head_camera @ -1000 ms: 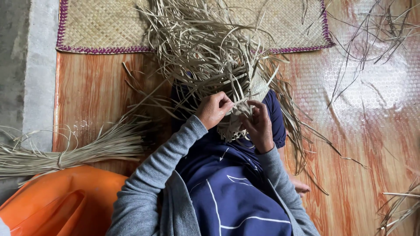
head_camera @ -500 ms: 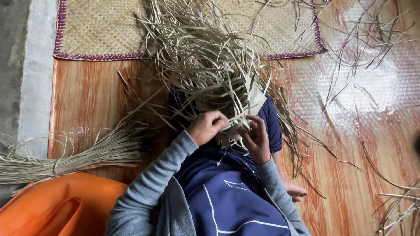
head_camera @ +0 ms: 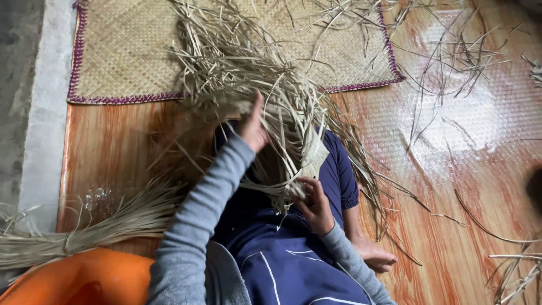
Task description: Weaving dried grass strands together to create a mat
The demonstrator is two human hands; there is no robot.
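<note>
While the tied bundle of dried strips [head_camera: 84,234] lies on the floor at the far left, just above an orange plastic object [head_camera: 84,279], nothing there is being touched. Further right, the left hand [head_camera: 252,127] is raised into the loose mass of straw-coloured weaving strips [head_camera: 248,73]; a thumb is seen pointing up, but whether the fingers are closed on a strand cannot be told — they are hidden among the strips. The right hand [head_camera: 315,204] is closed on the woven piece [head_camera: 307,161], pinched at its lower edge over the lap. Behind, a woven mat with a purple border [head_camera: 124,62] is spread on the glossy wood-patterned floor [head_camera: 451,169].

It is judged that a brittle strand could be snapped or creased if drawn too sharply through the tangle. The wrong strand might also be lifted, since many cross one another — and the weave could be loosened if the pinch were relaxed.
</note>
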